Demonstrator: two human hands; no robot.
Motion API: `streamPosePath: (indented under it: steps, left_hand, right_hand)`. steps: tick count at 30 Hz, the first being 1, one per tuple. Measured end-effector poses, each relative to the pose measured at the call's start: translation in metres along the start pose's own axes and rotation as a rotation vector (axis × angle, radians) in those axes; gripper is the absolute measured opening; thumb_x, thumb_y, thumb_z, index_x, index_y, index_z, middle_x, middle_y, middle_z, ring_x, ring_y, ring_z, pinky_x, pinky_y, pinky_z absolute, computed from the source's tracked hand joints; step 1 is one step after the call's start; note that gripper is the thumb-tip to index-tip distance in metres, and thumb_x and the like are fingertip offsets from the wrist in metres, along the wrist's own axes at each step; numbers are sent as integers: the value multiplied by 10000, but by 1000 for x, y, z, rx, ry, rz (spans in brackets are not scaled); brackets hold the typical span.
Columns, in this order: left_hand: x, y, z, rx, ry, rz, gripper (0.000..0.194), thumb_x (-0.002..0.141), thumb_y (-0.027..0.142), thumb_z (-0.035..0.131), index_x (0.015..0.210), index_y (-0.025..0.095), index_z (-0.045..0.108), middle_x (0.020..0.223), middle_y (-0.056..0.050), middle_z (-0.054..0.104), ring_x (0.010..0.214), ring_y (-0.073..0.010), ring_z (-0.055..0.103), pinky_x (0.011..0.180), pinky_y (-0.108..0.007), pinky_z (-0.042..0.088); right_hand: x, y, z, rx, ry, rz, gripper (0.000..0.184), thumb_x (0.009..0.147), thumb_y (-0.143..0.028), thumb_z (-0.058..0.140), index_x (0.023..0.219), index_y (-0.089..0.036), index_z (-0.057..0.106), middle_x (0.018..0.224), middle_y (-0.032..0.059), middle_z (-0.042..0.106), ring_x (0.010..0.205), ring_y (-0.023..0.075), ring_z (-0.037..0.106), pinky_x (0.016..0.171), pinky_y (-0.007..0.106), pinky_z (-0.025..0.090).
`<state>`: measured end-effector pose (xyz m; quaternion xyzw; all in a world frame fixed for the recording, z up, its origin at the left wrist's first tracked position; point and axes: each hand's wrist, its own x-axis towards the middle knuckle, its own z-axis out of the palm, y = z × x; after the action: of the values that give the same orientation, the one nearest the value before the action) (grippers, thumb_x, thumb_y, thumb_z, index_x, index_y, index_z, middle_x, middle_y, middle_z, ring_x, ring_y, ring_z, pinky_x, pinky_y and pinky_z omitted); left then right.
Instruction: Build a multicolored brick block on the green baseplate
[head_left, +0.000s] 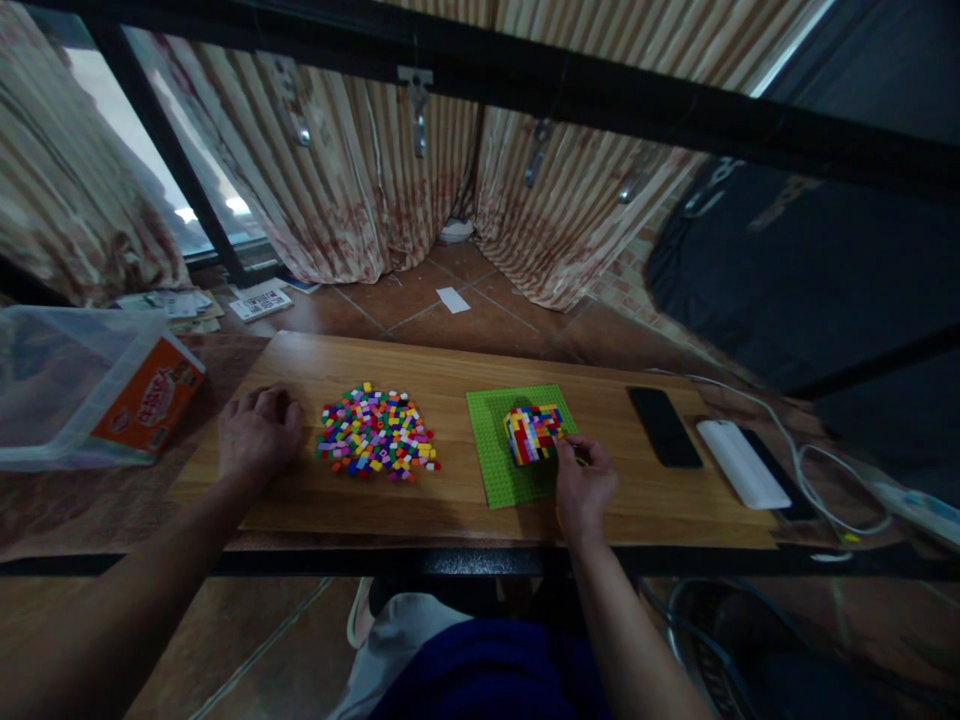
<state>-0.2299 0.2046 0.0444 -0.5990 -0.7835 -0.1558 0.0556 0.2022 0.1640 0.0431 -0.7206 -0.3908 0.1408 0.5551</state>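
My right hand is at the right side of a multicoloured toy brick structure, thumb and fingers pinched together. Whatever is between those fingertips is too small and hidden to name. The structure stands on a green studded baseplate lying on the wooden board. Over on the left, my left hand rests on the board, fingers loosely bent and thumb apart, with nothing visible in it. Just right of that hand lies a spread pile of small loose toy bricks in many colours.
A clear plastic bin with an orange label stands at the left end of the wooden board. To the right lie a black phone, a white oblong device and a white cable. A dark bar crosses overhead.
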Motion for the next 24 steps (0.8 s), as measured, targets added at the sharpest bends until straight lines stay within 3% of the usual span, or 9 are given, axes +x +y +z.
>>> streamPosePath:
  steps: [12,18,21,24]
  left_hand:
    - [-1,1,0,-4,8,-10,484,897,414,396,1185,117,647,1285,-190,646,1182,-345,567,1083,-491,398]
    - [-1,2,-1,-28,-1,0,502,894,398,404,1201,80,643,1307,-214,629,1225,-353,546,1110,-486,369]
    - [-1,2,0,-40,-4,-20,500,893,398,407,1192,79,650,1305,-223,627,1228,-362,545,1107,-491,366]
    - [-2,2,2,-65,10,-33,461,892,397,423,1181,118,650,1291,-202,633,1211,-360,551,1086,-498,380]
  right_hand:
    - [-4,3,4,24,31,-92,314,809,-479,634,791,-168,676,801,83,700,755,199,639,704,329,519]
    - [-9,7,-14,-18,-5,-118,448,830,-556,651,993,-142,706,911,111,716,767,199,640,715,340,521]
    - [-16,-1,-23,-38,16,-183,410,859,-526,638,1003,-148,705,933,108,707,785,198,636,749,351,517]
    - [-30,-18,-22,-25,-69,-290,309,892,-459,622,957,-169,707,930,93,709,813,203,647,793,365,519]
